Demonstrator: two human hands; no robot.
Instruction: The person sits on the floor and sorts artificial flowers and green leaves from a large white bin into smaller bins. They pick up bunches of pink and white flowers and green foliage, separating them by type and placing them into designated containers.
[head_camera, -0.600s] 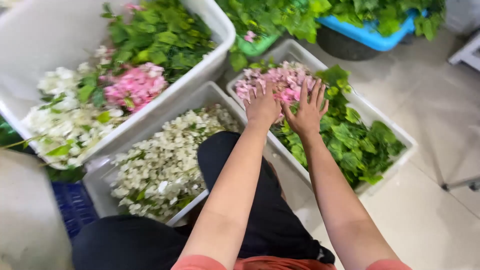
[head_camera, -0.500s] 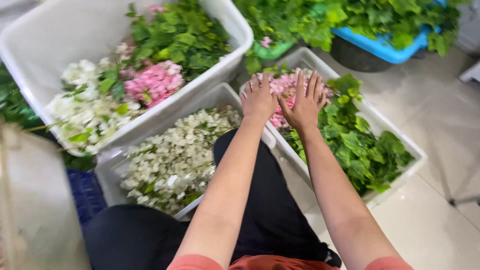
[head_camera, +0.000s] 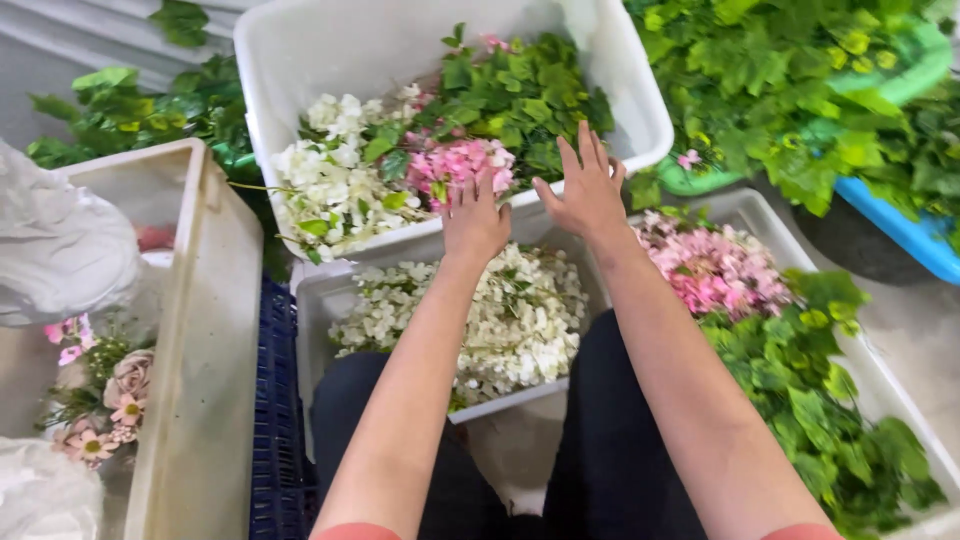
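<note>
Both hands were empty, fingers spread wide and palms down. The left hand (head_camera: 475, 222) hovered over the near rim of the large white plastic tub (head_camera: 620, 95), just beside the cluster of pink artificial blossoms (head_camera: 458, 162) lying at the middle of that tub between white artificial flowers (head_camera: 335, 190) and green leaf sprigs (head_camera: 520, 95). The right hand (head_camera: 585, 190) hung at the tub's near right corner, apart from the blossoms. Below the wrists sat a smaller white bin (head_camera: 310, 300) filled with small cream flowers (head_camera: 510, 315). To the right, another white bin (head_camera: 760, 210) held pink blooms (head_camera: 715, 265) and green foliage (head_camera: 820, 390).
</note>
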